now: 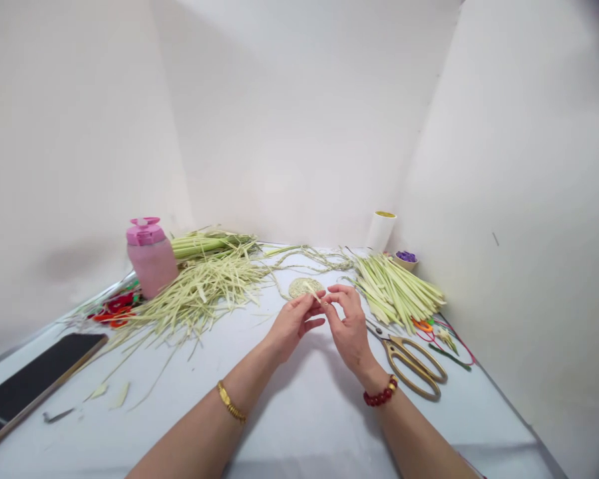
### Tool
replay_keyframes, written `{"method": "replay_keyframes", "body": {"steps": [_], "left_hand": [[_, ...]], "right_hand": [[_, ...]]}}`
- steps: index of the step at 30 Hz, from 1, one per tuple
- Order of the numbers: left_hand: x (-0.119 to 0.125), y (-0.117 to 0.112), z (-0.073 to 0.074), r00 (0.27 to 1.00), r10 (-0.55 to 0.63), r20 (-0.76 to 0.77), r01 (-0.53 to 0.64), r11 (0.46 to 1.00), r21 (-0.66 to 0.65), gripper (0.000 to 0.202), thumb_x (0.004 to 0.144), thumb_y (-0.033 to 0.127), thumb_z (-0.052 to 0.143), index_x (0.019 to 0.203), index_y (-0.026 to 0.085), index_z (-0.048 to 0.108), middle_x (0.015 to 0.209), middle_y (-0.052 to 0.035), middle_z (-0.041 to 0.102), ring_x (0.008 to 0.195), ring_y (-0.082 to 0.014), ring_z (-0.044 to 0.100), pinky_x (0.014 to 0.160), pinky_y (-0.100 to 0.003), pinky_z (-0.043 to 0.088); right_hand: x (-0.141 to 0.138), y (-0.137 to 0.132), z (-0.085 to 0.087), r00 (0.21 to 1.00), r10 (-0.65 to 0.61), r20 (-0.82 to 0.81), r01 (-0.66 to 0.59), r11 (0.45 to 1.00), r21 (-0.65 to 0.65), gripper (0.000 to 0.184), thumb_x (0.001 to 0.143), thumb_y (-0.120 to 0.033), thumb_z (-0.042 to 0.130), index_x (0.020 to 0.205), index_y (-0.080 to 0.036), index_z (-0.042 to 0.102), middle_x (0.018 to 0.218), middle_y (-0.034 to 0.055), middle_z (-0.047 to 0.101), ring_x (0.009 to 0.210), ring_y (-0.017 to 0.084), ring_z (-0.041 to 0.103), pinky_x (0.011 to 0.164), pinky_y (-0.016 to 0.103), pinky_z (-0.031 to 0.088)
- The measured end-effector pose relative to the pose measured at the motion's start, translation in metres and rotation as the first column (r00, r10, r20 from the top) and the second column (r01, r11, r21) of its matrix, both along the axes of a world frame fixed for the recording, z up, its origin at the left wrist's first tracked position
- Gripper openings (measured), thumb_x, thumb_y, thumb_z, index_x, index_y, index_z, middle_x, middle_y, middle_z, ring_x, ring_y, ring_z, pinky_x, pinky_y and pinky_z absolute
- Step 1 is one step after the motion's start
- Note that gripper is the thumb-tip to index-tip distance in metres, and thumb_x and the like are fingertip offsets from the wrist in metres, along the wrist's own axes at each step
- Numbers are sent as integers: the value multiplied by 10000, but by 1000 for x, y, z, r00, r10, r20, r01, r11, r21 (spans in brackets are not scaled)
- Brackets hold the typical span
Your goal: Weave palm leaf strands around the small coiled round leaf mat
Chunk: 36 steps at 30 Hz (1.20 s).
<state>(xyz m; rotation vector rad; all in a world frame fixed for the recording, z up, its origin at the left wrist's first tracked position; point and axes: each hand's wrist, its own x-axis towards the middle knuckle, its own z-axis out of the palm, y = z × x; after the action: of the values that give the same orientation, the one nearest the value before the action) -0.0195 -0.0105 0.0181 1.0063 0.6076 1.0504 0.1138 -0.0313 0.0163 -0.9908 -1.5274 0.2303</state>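
The left hand (293, 326) and right hand (348, 329) pinch a pale-green leaf strip (313, 293) between their fingertips above a round woven straw disc (305, 288), with gold-handled scissors (410, 362) within reach at right.

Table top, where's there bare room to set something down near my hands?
Bare white tabletop shows between the shredded palm strips and your left forearm. Another patch lies right of the gold-handled scissors, along the right wall. The back is crowded, from the pink bottle across to the bundled strips.
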Motion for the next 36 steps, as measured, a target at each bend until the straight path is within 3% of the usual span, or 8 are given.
{"method": "replay_keyframes", "body": {"steps": [10,18,22,27,29,32,34,36], "left_hand": [[-4,4,-6,991,134,-14,-134,974,-182,286,660,375,759,820,162,656,801,-16,638,706,-78,571,658,-190,421],[-9,9,-2,921,198,-337,-206,979,12,259,618,367,745,670,148,618,649,22,569,580,-73,483,582,-204,398],[-11,12,-3,962,151,-227,-185,974,-133,259,618,329,754,755,146,630,641,40,534,548,-46,460,568,-178,413],[-10,13,-7,981,68,-182,-110,967,-230,253,608,273,774,705,145,578,604,45,529,521,-41,488,515,-158,412],[-9,14,-9,978,52,-203,-100,967,-232,236,626,268,761,718,142,583,618,31,557,510,-44,496,491,-157,409],[-8,15,-10,974,70,-217,-123,963,-241,228,650,279,746,746,135,599,651,14,590,504,-48,511,476,-160,416],[-8,15,-11,973,84,-215,-138,959,-248,222,656,279,744,744,132,603,661,13,598,500,-47,516,478,-160,426],[-7,14,-11,972,94,-216,-147,958,-244,223,671,300,737,747,129,615,669,9,609,504,-48,524,480,-160,432]], "right_hand": [[-6,5,-15,994,102,30,-99,992,-80,122,877,-251,500,797,-228,590,964,66,566,970,216,504,871,387,401],[-8,8,-21,987,54,150,-49,998,-38,112,852,-172,447,794,-218,532,864,65,529,862,214,484,756,357,416],[-11,7,-21,977,147,157,-139,988,-61,146,832,-132,439,810,-214,558,848,55,529,807,189,507,719,323,422],[-13,7,-17,958,222,-183,-257,945,-200,90,801,-190,525,772,-219,605,809,26,576,698,153,523,627,280,423],[-12,9,-17,882,232,-410,-369,880,-297,52,782,-250,577,750,-213,593,719,0,570,608,132,501,575,268,414],[-8,14,-20,687,247,-683,-583,749,-316,146,758,-334,634,762,-204,568,639,-29,542,523,102,462,539,252,403],[-6,16,-22,594,263,-760,-667,689,-283,207,748,-379,657,760,-200,553,642,-30,540,519,92,461,543,247,407],[-5,17,-24,576,275,-770,-691,667,-279,245,748,-409,661,746,-196,540,640,-29,542,521,90,465,547,244,411]]}}
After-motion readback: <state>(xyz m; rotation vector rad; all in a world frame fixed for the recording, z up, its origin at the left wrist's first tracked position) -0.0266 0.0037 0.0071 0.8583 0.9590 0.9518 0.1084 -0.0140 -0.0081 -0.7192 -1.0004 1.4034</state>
